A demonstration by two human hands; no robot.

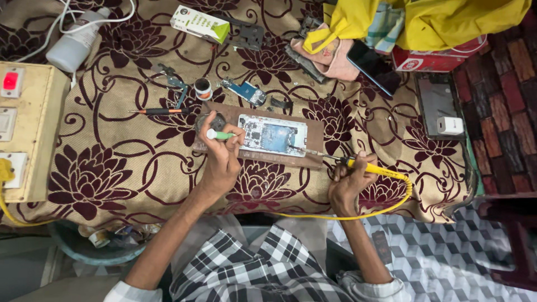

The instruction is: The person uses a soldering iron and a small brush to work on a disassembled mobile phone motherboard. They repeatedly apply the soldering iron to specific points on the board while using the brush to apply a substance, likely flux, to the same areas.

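The right hand [348, 182] is closed around the yellow handle of a soldering iron [366, 166], whose thin metal tip runs toward ten o'clock and meets the lower right edge of an opened smartphone [273, 135]. The iron's yellow cord [358, 215] loops down from the handle at four o'clock and trails back along the worktop edge. The left hand [222, 156] grips a small green-handled tool with a white cap [219, 135], held at the phone's left end, with the fingers curled over it. The phone lies face down, its circuit boards bare, on a brown wooden board [313, 140] resting on the floral-cloth worktop [112, 162]. At eleven o'clock from the left hand lie an orange-and-black screwdriver [159, 111] and a small round pot [203, 88]. At nine o'clock, at the worktop's far left, stands a cream switchboard [25, 131].
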